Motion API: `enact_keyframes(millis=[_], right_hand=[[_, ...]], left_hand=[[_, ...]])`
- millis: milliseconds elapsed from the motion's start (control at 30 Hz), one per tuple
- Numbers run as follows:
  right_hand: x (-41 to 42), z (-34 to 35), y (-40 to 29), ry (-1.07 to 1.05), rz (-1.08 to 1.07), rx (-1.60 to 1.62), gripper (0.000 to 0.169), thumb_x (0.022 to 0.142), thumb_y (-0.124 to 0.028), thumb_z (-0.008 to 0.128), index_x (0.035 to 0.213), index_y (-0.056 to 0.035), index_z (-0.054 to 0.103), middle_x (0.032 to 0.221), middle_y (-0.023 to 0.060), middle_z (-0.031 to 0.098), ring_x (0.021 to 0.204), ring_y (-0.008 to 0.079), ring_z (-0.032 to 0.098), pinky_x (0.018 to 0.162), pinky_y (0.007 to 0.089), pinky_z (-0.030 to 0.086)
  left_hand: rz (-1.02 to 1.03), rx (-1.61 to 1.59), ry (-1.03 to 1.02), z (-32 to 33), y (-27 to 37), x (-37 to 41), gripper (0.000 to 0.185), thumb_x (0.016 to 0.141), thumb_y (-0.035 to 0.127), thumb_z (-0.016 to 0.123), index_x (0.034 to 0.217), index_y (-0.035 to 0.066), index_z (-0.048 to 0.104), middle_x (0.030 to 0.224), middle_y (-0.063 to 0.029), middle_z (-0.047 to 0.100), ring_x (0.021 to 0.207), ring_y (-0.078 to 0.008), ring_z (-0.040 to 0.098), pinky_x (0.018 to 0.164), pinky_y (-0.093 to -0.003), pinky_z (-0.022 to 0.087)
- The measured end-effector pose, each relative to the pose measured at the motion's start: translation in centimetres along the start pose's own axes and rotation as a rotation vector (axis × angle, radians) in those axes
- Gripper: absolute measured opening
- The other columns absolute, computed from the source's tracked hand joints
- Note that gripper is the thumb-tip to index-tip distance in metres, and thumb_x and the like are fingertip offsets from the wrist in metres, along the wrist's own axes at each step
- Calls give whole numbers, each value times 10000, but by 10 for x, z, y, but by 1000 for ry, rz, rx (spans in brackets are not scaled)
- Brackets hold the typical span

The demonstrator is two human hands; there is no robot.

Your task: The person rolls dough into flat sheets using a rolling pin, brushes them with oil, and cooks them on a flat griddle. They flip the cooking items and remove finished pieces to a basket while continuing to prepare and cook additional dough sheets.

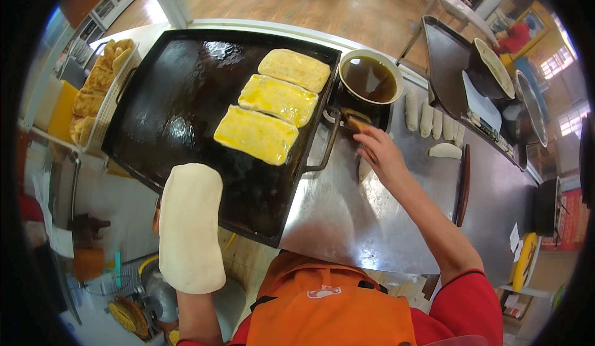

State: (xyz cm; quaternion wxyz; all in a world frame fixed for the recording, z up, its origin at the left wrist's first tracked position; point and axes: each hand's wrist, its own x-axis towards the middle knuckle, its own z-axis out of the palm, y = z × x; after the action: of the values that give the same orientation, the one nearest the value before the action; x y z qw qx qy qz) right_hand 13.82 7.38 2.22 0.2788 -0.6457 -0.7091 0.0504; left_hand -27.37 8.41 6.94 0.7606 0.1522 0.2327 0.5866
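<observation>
A pale, flat sheet of raw dough (191, 229) lies draped over my left hand, which is hidden beneath it; only the forearm (199, 316) shows below. The dough's upper end overlaps the near left edge of the black griddle (186, 85) in view. My right hand (380, 153) grips a wooden-handled tool (359, 124), whose working end is unclear, just below a pot of dark oil (369, 78). On the griddle's right side lie three rectangular flatbreads: a lightly browned one (294, 70) at the back, then a yellow-coated middle one (279, 99) and a yellow-coated front one (256, 134).
Several dough rolls (426, 120) rest on the steel counter (339, 216), near a dark wooden stick (463, 185). A white basket (109, 99) of browned flatbreads stands left of the griddle. The griddle's loop handle (327, 153) juts out rightward. A dark raised tray (446, 57) holds bowls.
</observation>
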Motion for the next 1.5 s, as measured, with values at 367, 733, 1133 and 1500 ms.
enact_keyframes(millis=[367,733,1133,1500], right_hand=[[56,-47,12,107,178,171,300,858,7,653,1151,-55,636,1145,125,624,982,269,654,833,336,519],[47,-13,120,997,1033,1876,164,948,-131,594,960,32,590,998,182,666,925,298,689,840,382,613],[72,-4,14,-47,947,2223,276,959,-173,574,1136,35,611,1099,233,654,920,271,700,771,346,618],[109,-15,-106,-147,254,817,182,899,-65,644,1073,-41,690,1011,80,707,824,159,696,710,285,546]], left_hand=[[-82,47,-21,30,-4,64,462,1029,264,370,1426,31,412,1449,-93,461,1279,-265,475,1112,-360,328],[-105,225,-56,73,-45,105,457,1011,251,429,1416,39,417,1393,-87,489,1253,-237,490,1077,-343,359],[-69,719,-140,108,-93,156,459,992,237,493,1405,49,423,1331,-80,519,1225,-207,506,1039,-325,393],[103,1028,-130,80,-51,124,469,975,224,552,1396,57,429,1274,-74,547,1200,-179,521,1004,-308,424]])
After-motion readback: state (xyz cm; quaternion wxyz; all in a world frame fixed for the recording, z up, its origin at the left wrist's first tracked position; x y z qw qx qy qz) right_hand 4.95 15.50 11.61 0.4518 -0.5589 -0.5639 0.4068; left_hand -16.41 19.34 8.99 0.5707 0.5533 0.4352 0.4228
